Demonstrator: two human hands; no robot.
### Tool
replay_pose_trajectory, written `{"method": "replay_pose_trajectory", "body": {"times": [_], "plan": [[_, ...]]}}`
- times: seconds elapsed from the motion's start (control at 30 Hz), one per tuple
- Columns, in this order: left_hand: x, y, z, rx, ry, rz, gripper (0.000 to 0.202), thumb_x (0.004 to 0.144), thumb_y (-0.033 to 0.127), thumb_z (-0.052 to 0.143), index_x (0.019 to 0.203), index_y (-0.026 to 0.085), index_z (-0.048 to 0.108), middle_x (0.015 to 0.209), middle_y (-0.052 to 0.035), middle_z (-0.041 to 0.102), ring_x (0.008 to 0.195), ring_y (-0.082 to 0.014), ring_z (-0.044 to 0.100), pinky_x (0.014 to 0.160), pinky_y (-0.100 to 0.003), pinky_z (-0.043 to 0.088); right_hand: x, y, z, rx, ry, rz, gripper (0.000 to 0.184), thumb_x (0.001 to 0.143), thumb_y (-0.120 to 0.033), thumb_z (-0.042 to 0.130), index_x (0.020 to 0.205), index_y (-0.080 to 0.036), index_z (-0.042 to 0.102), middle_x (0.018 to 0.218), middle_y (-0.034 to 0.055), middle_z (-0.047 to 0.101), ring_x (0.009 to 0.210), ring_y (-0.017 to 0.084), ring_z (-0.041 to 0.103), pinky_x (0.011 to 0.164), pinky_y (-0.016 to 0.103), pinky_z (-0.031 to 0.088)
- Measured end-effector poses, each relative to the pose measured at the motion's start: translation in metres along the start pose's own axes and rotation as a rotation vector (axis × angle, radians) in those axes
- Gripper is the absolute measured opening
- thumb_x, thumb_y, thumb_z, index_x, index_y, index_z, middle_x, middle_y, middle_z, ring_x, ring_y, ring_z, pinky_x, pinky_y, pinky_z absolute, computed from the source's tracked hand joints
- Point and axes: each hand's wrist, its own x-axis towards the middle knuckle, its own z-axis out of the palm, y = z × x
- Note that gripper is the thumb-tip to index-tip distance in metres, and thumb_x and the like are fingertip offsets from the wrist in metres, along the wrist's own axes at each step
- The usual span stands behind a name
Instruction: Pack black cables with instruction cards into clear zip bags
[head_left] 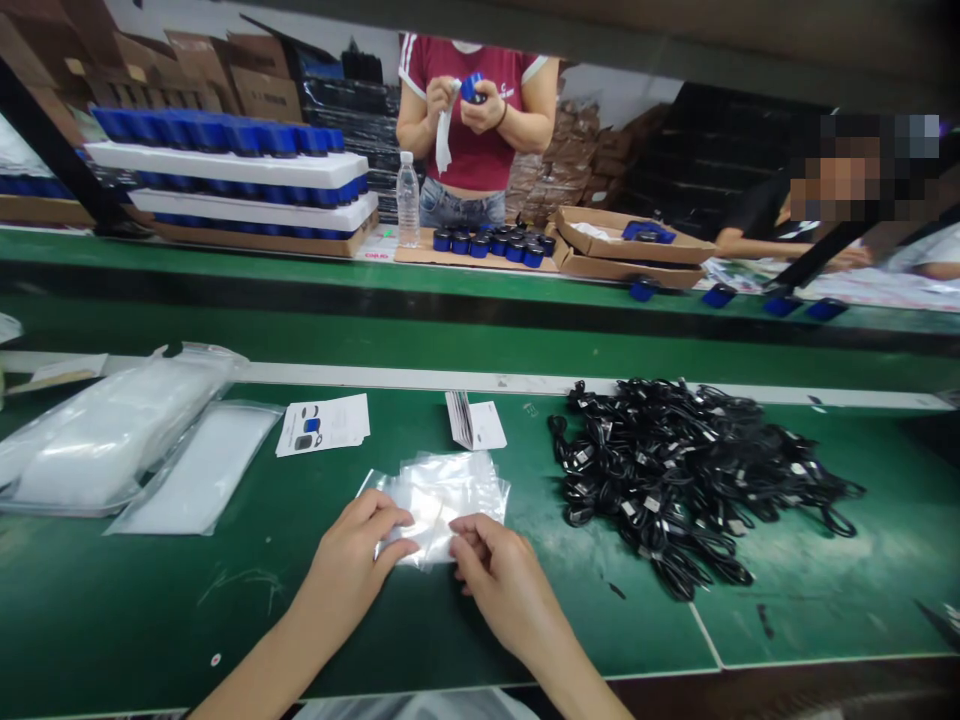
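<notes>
A small loose stack of clear plastic bags [439,490] lies on the green worktop in front of me. My left hand [365,540] grips the stack's left side, thumb and fingers bent over the film. At the right side, my right hand [491,560] pinches the near edge of a bag between thumb and curled fingers. Just beyond the bags stand a folded leaflet [489,425] and, farther left, a pile of printed cards [324,425]. To the right spreads a big heap of coiled black cables [675,470].
Large packs of clear bags [202,470] lie at the left. Behind a raised green ledge [450,345], blue round items fill white trays [225,160] beside a plastic bottle [407,200]. A person in a red shirt [480,130] handles a blue item; another person sits at the right.
</notes>
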Motion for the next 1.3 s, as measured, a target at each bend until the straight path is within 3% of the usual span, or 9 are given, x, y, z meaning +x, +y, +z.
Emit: {"method": "replay_pose_trajectory", "body": {"times": [0.1, 0.33, 0.5, 0.7, 0.97, 1.07, 1.3], "plan": [[0.001, 0.0, 0.0, -0.029, -0.02, -0.026, 0.009, 0.076, 0.023, 0.063, 0.084, 0.021, 0.064, 0.081, 0.0012, 0.06, 0.067, -0.0138, 0.062, 0.065, -0.025, 0.051, 0.005, -0.008, 0.002, -0.105, -0.017, 0.045, 0.019, 0.086, -0.024, 0.047, 0.085, -0.016, 0.064, 0.054, -0.0001, 0.062, 0.043, 0.015, 0.057, 0.05, 0.024, 0.04], [-0.002, 0.003, -0.004, -0.103, -0.055, -0.079, 0.013, 0.078, 0.025, 0.062, 0.09, 0.023, 0.063, 0.087, 0.0017, 0.061, 0.072, -0.0137, 0.064, 0.068, -0.024, 0.053, 0.015, -0.017, 0.011, -0.082, -0.069, 0.055, 0.016, 0.082, -0.018, 0.051, 0.07, -0.017, 0.061, 0.052, -0.0026, 0.059, 0.045, 0.011, 0.054, 0.05, 0.02, 0.037], [-0.015, 0.017, -0.012, -0.328, -0.096, -0.21, 0.02, 0.082, 0.033, 0.056, 0.099, 0.025, 0.061, 0.1, 0.0014, 0.064, 0.076, -0.0116, 0.068, 0.069, -0.018, 0.054, 0.008, -0.017, 0.011, 0.011, -0.058, 0.01, 0.012, 0.079, -0.017, 0.056, 0.068, -0.017, 0.062, 0.061, -0.0023, 0.058, 0.054, 0.01, 0.054, 0.053, 0.018, 0.038], [-0.021, 0.031, -0.015, -0.393, -0.085, -0.169, 0.021, 0.083, 0.032, 0.054, 0.099, 0.027, 0.066, 0.09, 0.003, 0.071, 0.075, -0.0122, 0.069, 0.066, -0.017, 0.054, 0.002, -0.023, 0.002, 0.286, -0.101, -0.008, 0.015, 0.082, -0.024, 0.055, 0.074, -0.016, 0.064, 0.067, 0.0, 0.06, 0.058, 0.011, 0.052, 0.054, 0.02, 0.039], [-0.018, 0.041, -0.023, -0.432, -0.133, -0.205, 0.026, 0.084, 0.034, 0.052, 0.102, 0.023, 0.069, 0.087, -0.0007, 0.074, 0.074, -0.0129, 0.07, 0.065, -0.017, 0.055, -0.001, -0.029, -0.01, 0.249, -0.155, -0.041, 0.019, 0.085, -0.023, 0.05, 0.077, -0.016, 0.065, 0.069, 0.0008, 0.059, 0.061, 0.012, 0.054, 0.057, 0.022, 0.041], [-0.016, 0.041, -0.021, -0.39, -0.119, -0.163, 0.023, 0.084, 0.03, 0.052, 0.099, 0.024, 0.069, 0.086, -0.0001, 0.074, 0.072, -0.0126, 0.07, 0.064, -0.017, 0.055, -0.003, -0.028, -0.011, 0.249, -0.139, -0.017, 0.019, 0.085, -0.025, 0.05, 0.077, -0.016, 0.064, 0.071, 0.0015, 0.061, 0.063, 0.013, 0.056, 0.058, 0.022, 0.042], [-0.015, 0.041, -0.012, -0.219, 0.037, 0.036, 0.016, 0.082, 0.021, 0.056, 0.091, 0.024, 0.069, 0.079, 0.0032, 0.073, 0.066, -0.0116, 0.068, 0.061, -0.017, 0.052, -0.005, -0.024, -0.01, 0.23, -0.116, 0.05, 0.023, 0.086, -0.032, 0.051, 0.073, -0.017, 0.062, 0.066, 0.0009, 0.063, 0.059, 0.012, 0.054, 0.056, 0.022, 0.041]]}}
